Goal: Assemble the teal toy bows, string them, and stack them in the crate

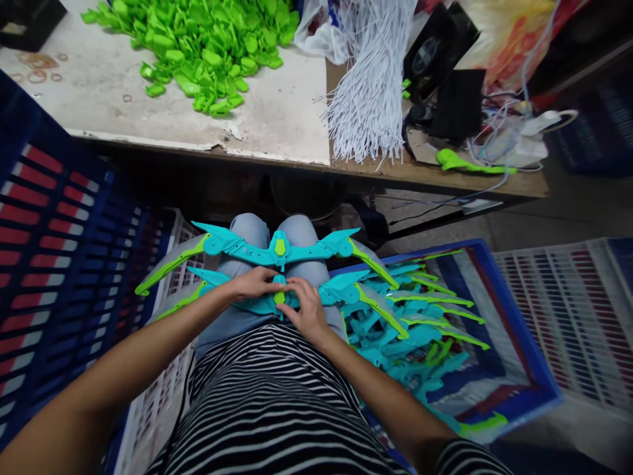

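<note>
Two turquoise toy bows with lime-green limb tips lie across my lap. The farther toy bow [257, 253] rests over my knees, a green piece set in its middle. On the nearer toy bow [341, 288], both my hands meet at the centre. My left hand [254, 284] has its fingers pressed on the top of the centre block. My right hand [307, 309] grips the block from the right side, thumb and fingers around the green centre piece [280, 297]. The fingertips partly cover the block.
A heap of green plastic pieces [212, 46] lies on the worktable [277, 112], beside a bundle of white cords [370, 99]. To my right, a blue crate [539, 369] holds several more bows. A tall blue crate [30, 264] stands at my left.
</note>
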Tool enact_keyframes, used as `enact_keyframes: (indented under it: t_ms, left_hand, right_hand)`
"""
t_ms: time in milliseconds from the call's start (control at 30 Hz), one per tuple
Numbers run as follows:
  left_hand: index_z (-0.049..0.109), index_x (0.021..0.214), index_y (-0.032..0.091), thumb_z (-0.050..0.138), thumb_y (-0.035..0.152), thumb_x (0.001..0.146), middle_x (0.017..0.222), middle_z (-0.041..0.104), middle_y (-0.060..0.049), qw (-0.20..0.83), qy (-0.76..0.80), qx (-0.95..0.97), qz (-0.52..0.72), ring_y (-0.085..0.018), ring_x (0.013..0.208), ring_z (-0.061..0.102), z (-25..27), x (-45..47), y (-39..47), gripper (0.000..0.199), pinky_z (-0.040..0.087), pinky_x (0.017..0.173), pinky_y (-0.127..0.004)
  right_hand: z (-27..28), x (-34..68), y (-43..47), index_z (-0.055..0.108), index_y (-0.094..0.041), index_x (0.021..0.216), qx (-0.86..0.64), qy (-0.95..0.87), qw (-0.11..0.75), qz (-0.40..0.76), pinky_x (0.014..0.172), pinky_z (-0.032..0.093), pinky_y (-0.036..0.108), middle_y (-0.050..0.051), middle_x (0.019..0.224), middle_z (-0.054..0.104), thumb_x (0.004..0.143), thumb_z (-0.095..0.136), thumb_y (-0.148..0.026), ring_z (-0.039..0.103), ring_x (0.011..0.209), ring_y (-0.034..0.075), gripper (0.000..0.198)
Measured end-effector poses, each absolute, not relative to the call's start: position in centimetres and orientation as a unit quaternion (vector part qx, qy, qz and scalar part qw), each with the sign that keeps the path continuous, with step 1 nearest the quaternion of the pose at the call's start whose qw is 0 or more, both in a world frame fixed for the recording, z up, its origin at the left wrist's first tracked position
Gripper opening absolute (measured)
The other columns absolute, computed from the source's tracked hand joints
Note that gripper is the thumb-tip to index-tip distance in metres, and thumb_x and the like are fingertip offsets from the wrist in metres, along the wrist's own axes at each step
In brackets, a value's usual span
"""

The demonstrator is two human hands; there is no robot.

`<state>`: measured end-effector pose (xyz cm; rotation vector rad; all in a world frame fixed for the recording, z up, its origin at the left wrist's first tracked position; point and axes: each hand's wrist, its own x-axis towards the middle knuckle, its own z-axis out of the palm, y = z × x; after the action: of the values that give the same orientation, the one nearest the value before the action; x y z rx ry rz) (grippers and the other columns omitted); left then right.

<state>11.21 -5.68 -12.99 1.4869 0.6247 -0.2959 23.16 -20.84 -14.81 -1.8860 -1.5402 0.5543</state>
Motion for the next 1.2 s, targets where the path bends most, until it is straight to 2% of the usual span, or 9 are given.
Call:
enact_keyframes:
  t_ms: [167,333,400,467,567,667,833,967,1200]
  left_hand:
    - [0.060,0.086,0.011,0.054,0.044,0.077,0.064,0.048,0.002,0.601,0.271,0.747,-0.085,-0.012,0.062,0.041,-14.7,11.3,-6.4,0.035,0.031,0.054,-0.023]
    - [0.060,0.103,0.010,0.054,0.036,0.082,0.078,0.063,-0.004,0.539,0.286,0.786,-0.096,-0.017,0.071,0.055,-14.6,11.5,-6.7,0.035,0.042,0.062,-0.026]
    - [0.056,0.115,0.010,0.052,0.034,0.085,0.091,0.066,-0.009,0.484,0.326,0.809,-0.076,-0.021,0.081,0.060,-13.9,11.1,-7.8,0.039,0.046,0.071,-0.030]
    - [0.050,0.124,0.014,0.049,0.032,0.088,0.109,0.064,-0.013,0.404,0.344,0.847,-0.030,-0.024,0.097,0.060,-13.5,10.4,-9.6,0.040,0.047,0.082,-0.036]
    - [0.043,0.132,0.019,0.056,0.032,0.084,0.138,0.046,-0.017,0.304,0.299,0.905,-0.001,-0.029,0.119,0.050,-13.8,9.2,-12.5,0.051,0.043,0.096,-0.044]
    - [0.026,0.143,0.019,0.068,0.036,0.075,0.147,0.033,-0.022,0.262,0.271,0.925,-0.036,-0.034,0.126,0.045,-14.6,8.8,-13.9,0.081,0.040,0.099,-0.050]
    - [0.021,0.146,0.017,0.074,0.034,0.070,0.142,0.039,-0.023,0.261,0.293,0.913,-0.115,-0.034,0.119,0.050,-13.6,10.4,-12.8,0.095,0.042,0.096,-0.049]
    - [0.025,0.146,0.021,0.070,0.028,0.072,0.132,0.050,-0.017,0.303,0.318,0.882,-0.173,-0.032,0.116,0.053,-11.4,11.4,-11.1,0.087,0.041,0.098,-0.047]
    - [0.037,0.141,0.018,0.071,0.052,0.065,0.122,0.057,-0.018,0.449,0.302,0.820,-0.188,-0.036,0.108,0.057,-8.3,11.9,-8.8,0.090,0.045,0.091,-0.044]
  right_hand:
    - [-14.0,23.7,-19.1,0.051,-0.021,0.121,-0.748,-0.532,0.213,0.333,0.082,0.047,0.040,0.006,0.100,0.066,0.067,0.076,-0.030,0.062,0.088,0.022,0.060]
    - [-12.3,25.5,-17.4,0.055,-0.021,0.119,-0.712,-0.578,0.133,0.375,0.069,0.047,0.032,0.005,0.094,0.069,0.063,0.079,-0.029,0.064,0.081,0.021,0.061]
    - [-10.8,27.1,-15.4,0.063,-0.022,0.107,-0.666,-0.638,0.095,0.374,0.063,0.046,0.029,0.005,0.086,0.070,0.070,0.074,-0.030,0.064,0.075,0.021,0.040]
    - [-8.8,28.9,-11.7,0.069,-0.021,0.091,-0.652,-0.686,0.097,0.309,0.064,0.045,0.029,0.005,0.079,0.070,0.080,0.062,-0.027,0.064,0.073,0.021,0.014]
    - [-5.7,30.3,-2.9,0.069,-0.020,0.098,-0.675,-0.703,0.186,0.126,0.081,0.046,0.033,0.007,0.095,0.069,0.088,0.049,-0.020,0.061,0.092,0.022,0.023]
    - [-3.6,29.6,6.7,0.064,-0.014,0.112,-0.700,-0.682,0.208,0.041,0.096,0.040,0.036,0.012,0.113,0.063,0.089,0.047,-0.019,0.053,0.108,0.024,0.029]
    - [-2.7,26.6,16.4,0.064,-0.012,0.111,-0.727,-0.664,0.174,-0.009,0.097,0.037,0.043,0.016,0.118,0.059,0.089,0.051,-0.035,0.043,0.118,0.031,0.034]
    - [-2.8,26.4,18.3,0.068,-0.014,0.102,-0.730,-0.670,0.133,0.019,0.097,0.037,0.044,0.014,0.109,0.065,0.085,0.056,-0.029,0.046,0.116,0.031,0.025]
    - [-3.9,29.5,18.0,0.066,-0.014,0.105,-0.725,-0.668,0.168,0.025,0.092,0.043,0.040,0.014,0.112,0.062,0.085,0.057,-0.028,0.051,0.110,0.029,0.026]
